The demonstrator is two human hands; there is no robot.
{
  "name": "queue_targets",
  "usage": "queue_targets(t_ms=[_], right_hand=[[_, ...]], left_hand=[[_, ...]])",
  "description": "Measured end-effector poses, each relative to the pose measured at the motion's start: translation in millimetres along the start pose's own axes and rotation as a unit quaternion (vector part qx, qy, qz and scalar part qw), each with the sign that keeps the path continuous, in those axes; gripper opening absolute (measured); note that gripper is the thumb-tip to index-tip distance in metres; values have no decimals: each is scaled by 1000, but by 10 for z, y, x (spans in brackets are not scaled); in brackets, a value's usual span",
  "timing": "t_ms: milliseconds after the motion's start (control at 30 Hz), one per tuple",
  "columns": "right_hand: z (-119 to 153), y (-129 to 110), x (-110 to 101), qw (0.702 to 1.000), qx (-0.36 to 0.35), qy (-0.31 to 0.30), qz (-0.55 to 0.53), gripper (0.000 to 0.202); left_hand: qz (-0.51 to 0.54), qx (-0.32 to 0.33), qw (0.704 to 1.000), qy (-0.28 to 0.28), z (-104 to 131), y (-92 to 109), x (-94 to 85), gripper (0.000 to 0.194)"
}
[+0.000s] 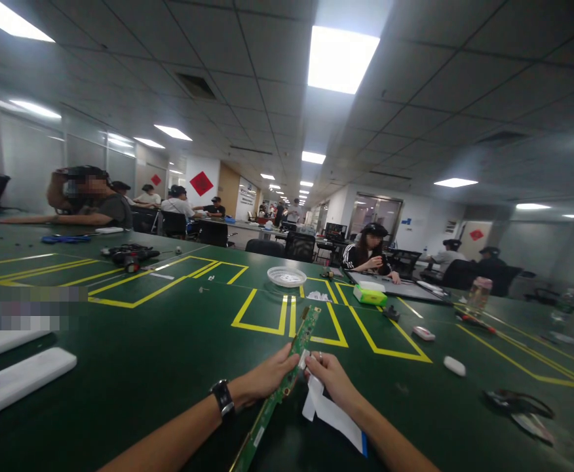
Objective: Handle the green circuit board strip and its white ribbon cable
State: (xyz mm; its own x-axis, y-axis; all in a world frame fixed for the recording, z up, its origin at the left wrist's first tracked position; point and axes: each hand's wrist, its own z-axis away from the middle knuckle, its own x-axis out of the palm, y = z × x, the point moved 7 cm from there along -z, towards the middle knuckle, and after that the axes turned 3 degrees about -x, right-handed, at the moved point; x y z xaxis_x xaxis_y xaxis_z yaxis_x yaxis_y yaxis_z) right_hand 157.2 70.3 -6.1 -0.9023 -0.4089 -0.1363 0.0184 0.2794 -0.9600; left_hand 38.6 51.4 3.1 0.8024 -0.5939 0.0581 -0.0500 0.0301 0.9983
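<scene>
A long, narrow green circuit board point(308, 328) slants up and away from me above the dark green table. My left hand point(266, 372), below a wrist with a black-strapped watch point(223, 398), is closed around its middle. Close beside it, my right hand point(333, 379) pinches a white sheet point(337, 414), which could be paper or cloth. The sheet hangs below the fingers and has a blue edge at its lower end. A small white part of it appears to touch the board between both hands.
A white plastic basket point(287, 276) stands ahead, with a green tissue pack point(370, 293) to its right. White slabs point(26, 383) lie at left, black cables point(520, 406) at right. Yellow tape point(257, 328) marks the table. A person point(369, 252) sits opposite, another point(88, 200) at left.
</scene>
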Motion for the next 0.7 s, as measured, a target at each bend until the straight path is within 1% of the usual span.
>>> queue_targets(t_ms=[100, 233, 333, 400, 467, 533, 600, 700], right_hand=[[-7, -21, 16, 1000, -1, -2, 9, 47], [-10, 11, 7, 998, 23, -5, 52, 54], [-13, 40, -38, 995, 35, -2, 94, 52], [-13, 32, -86, 990, 29, 7, 139, 49], [-8, 5, -143, 981, 19, 23, 190, 45], [2, -23, -205, 971, 13, 42, 235, 41], [13, -50, -276, 956, 7, 64, 287, 36], [21, -57, -402, 925, 2, 98, 366, 33]], left_hand=[[12, 4, 1000, 6, -13, 7, 2, 43], [1, 0, 1000, 24, -23, -16, -18, 40], [-15, -11, 999, 28, -38, -47, -25, 41], [-39, 1, 999, 33, -66, -34, -44, 40], [-97, 28, 993, 58, -105, -1, -107, 38], [-181, 55, 977, 99, -137, 32, -209, 40], [-256, 80, 952, 148, -147, 57, -338, 40], [-333, 107, 913, 212, -126, 80, -524, 40]])
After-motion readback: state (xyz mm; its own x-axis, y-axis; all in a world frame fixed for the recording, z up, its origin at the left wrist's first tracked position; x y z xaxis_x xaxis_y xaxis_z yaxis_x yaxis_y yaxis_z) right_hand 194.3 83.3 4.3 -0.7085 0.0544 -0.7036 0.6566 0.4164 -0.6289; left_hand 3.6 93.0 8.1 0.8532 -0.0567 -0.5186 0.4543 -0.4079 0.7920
